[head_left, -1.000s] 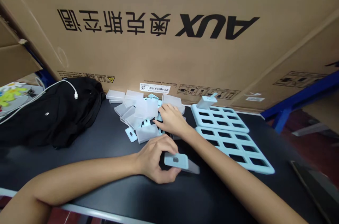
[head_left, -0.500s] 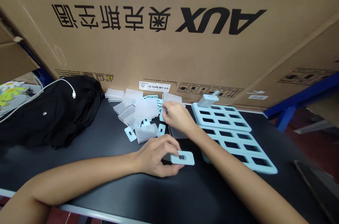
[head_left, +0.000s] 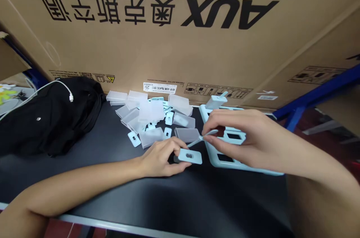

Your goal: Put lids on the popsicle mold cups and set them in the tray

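Observation:
My left hand [head_left: 166, 157] grips an ice-pop mould whose light-blue cap [head_left: 190, 156], with an oval slot, faces me; most of its translucent body is hidden by my fingers. Just right of the cap, my right hand [head_left: 239, 136] pinches a light-blue ice-pop stick [head_left: 200, 138] between thumb and fingertips. The stick slants down toward the cap; whether they touch I cannot tell. Behind my hands lies a pile of translucent moulds [head_left: 152, 111] with loose slotted caps [head_left: 134, 139] among them. A single mould [head_left: 186, 134] rests close behind the left hand.
Light-blue racks with rectangular openings [head_left: 222, 163] lie on the black table [head_left: 168, 200], partly behind my right hand. One mould with a stick [head_left: 216, 101] stands in the far rack. A black bag [head_left: 53, 118] with a white cable [head_left: 63, 85] is at left. A large cardboard box [head_left: 135, 54] borders the back.
My right hand has drawn back from the pile toward me and to the right, bringing the stick beside the capped mould. My left hand keeps its grip. The view has shifted slightly.

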A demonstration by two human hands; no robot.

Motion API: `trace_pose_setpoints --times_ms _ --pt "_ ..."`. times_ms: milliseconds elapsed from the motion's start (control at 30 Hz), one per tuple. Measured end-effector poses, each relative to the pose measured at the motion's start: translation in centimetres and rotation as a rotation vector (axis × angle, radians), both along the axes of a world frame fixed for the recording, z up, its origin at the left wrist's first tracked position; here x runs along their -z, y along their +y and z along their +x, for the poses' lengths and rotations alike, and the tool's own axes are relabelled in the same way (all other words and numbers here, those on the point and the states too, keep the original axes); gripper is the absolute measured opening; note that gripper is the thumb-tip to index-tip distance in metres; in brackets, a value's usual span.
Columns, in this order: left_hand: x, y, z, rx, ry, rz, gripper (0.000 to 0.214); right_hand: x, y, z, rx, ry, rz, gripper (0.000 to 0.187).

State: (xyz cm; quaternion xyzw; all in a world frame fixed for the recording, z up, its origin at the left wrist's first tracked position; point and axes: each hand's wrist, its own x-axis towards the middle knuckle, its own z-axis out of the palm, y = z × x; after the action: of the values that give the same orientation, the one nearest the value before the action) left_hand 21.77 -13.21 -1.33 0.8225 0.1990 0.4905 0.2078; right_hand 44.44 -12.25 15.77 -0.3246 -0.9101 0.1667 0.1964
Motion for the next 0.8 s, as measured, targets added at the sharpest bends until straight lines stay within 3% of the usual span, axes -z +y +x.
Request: trace_pose_setpoints --times_ms 167,500,600,800 --pt "-0.1 -0.1 0.0 -0.014 0.002 0.007 0.032 0.2 -0.6 -0.8 -0.082 -0.134 -0.033 0.014" --pt "0.0 -0.1 0.0 -0.031 0.015 -0.002 0.031 1.8 -0.3 -1.1 -0.051 -0.362 -0.170 0.009" --pt "0.1 -0.1 0.1 -0.029 0.020 -0.001 0.031 2.3 -0.1 -1.3 -0.052 -0.425 -0.173 0.019" --pt "0.4 -0.1 0.0 -0.038 0.056 -0.020 0.030 2.8 0.0 -1.8 -0.046 -0.437 -0.161 0.014"
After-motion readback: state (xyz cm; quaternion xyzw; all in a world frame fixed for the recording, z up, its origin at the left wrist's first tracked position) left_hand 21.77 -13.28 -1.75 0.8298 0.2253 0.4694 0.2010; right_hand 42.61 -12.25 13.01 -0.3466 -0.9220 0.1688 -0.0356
